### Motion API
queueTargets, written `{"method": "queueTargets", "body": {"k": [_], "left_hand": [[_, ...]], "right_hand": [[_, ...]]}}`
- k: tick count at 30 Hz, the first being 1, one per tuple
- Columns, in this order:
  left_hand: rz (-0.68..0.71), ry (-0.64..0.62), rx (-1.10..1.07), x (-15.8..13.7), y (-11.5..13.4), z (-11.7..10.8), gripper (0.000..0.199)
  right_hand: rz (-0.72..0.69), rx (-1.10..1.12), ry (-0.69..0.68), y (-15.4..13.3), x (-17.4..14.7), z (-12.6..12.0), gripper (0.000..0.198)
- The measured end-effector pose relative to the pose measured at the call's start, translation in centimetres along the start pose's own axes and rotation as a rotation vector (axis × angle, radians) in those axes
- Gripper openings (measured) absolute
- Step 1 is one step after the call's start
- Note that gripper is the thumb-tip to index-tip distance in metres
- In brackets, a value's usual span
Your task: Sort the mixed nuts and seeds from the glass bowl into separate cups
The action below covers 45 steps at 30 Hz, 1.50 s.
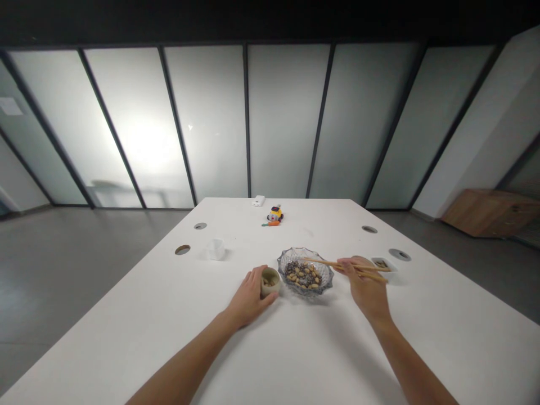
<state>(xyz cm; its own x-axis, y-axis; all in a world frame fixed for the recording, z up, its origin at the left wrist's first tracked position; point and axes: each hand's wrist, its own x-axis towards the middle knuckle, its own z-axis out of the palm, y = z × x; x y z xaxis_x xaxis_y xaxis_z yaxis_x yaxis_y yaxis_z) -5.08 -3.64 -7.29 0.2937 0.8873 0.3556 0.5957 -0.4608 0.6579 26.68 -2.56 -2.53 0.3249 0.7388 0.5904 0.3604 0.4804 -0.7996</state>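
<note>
My left hand [252,295] is wrapped round a small beige cup [270,289] standing on the table, with a few light pieces inside. Just right of the cup sits a scalloped clear glass bowl [291,287] holding pale, peanut-like nuts [304,274] mixed with dark seeds. My right hand [365,284] grips a pair of wooden chopsticks [323,261], whose tips reach over the glass bowl. Whether anything is between the tips I cannot tell. A small white dish [390,270] with dark pieces lies beyond my right hand, partly hidden by it.
On the white table [270,360], a translucent cup [216,250] stands to the left. Farther back are a yellow toy car [275,213], an orange carrot-shaped piece [272,224] and a white box [259,201]. Round holes [183,250] pierce the tabletop on both sides.
</note>
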Motion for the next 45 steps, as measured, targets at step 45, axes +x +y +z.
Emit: {"method": "queueTargets", "body": {"k": [45], "left_hand": [[-0.001,-0.006,0.011,-0.1,-0.2,0.0,0.067]], "right_hand": [[-0.227,-0.187,-0.170,-1.9,-0.6,0.0,0.051]]}}
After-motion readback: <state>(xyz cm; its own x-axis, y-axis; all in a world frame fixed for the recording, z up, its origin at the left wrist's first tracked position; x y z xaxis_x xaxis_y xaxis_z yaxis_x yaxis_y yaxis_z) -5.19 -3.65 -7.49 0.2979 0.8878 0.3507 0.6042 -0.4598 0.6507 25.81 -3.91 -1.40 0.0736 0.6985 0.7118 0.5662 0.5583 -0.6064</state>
